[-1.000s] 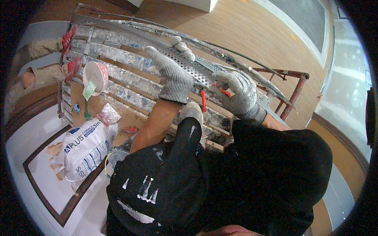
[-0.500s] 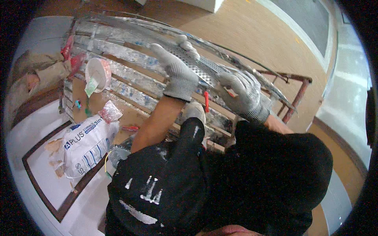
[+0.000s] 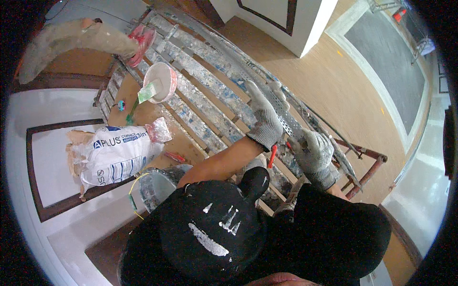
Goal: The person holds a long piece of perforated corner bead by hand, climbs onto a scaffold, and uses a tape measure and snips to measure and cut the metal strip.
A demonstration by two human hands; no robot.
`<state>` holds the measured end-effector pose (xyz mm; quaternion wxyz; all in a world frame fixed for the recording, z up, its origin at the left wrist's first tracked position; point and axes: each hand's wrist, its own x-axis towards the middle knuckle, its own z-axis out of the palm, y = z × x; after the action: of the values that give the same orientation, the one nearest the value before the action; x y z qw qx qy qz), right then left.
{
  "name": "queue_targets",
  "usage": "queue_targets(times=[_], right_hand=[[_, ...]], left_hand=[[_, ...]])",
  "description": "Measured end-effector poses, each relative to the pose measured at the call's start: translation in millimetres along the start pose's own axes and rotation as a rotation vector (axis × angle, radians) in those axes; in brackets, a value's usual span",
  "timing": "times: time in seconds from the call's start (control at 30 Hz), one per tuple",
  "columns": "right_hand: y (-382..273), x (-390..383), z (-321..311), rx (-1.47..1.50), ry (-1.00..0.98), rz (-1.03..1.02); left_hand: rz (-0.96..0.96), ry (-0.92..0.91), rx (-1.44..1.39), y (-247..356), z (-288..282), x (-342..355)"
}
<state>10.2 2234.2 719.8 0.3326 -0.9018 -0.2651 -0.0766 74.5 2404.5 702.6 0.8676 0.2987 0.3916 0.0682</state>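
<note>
A long perforated metal strip (image 3: 285, 117) slants over the slatted platform, and both my gloved hands are on it. My left hand (image 3: 265, 117), in a grey knitted glove, pinches it with the thumb stretched along the near side and fingertips showing beyond the far edge. Closer to me, my right hand (image 3: 313, 153), in a matching stained glove, is closed around the strip's near end. Its palm side is partly hidden. Below the strip, between my wrists, a red-handled tool (image 3: 272, 156) stands out against the slats; its other end is hidden.
The paint-spattered platform (image 3: 200, 71) has gaps between its slats and a rusty rail (image 3: 365, 178) at right. To the left are a putty bucket (image 3: 164, 82) with a green scraper, a white adhesive bag (image 3: 121, 153) and a grey bucket (image 3: 160, 186). Another person's leg (image 3: 76, 45) rests at the far left.
My view has turned, so the platform and hands sit farther right and lower in the picture. Both hands keep hold of the metal strip. The grey bucket shows more fully.
</note>
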Motion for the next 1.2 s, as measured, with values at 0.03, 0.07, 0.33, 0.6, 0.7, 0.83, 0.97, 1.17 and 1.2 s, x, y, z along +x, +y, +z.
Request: queue_targets(times=[0.03,0.07,0.33,0.6,0.7,0.83,0.97,1.17,1.2], right_hand=[[-0.2,0.5,0.2,0.001,0.031,-0.024],[-0.1,0.1,-0.8,-0.021,-0.005,-0.007],[4.9,-3.2,-0.2,0.087,0.073,0.012],[14.3,-11.3,2.9,0.089,0.063,0.051],[20.9,-14.4,6.3,0.086,0.038,0.045],[26.0,-16.1,12.0,0.049,-0.003,-0.014],[24.8,-18.1,11.3,0.159,-0.161,0.085],[28.5,-10.5,4.9,0.657,-0.245,0.317],[29.4,-8.2,3.2,0.705,-0.251,0.346]], left_hand=[[-0.018,0.048,-0.011,0.2,1.7,-0.6],[-0.017,0.029,-0.007,0.9,1.9,-2.2],[0.02,-0.126,-0.09,1.9,3.6,-1.4],[0.083,-0.167,-0.058,11.8,-4.4,36.3],[0.086,-0.176,-0.033,13.3,-11.3,52.2],[0.113,-0.205,0.008,17.8,-20.5,69.6],[0.123,-0.15,0.053,26.6,-26.2,78.8],[0.142,-0.088,0.084,27.7,-24.3,78.2],[0.142,-0.085,0.089,26.1,-23.3,77.3]])
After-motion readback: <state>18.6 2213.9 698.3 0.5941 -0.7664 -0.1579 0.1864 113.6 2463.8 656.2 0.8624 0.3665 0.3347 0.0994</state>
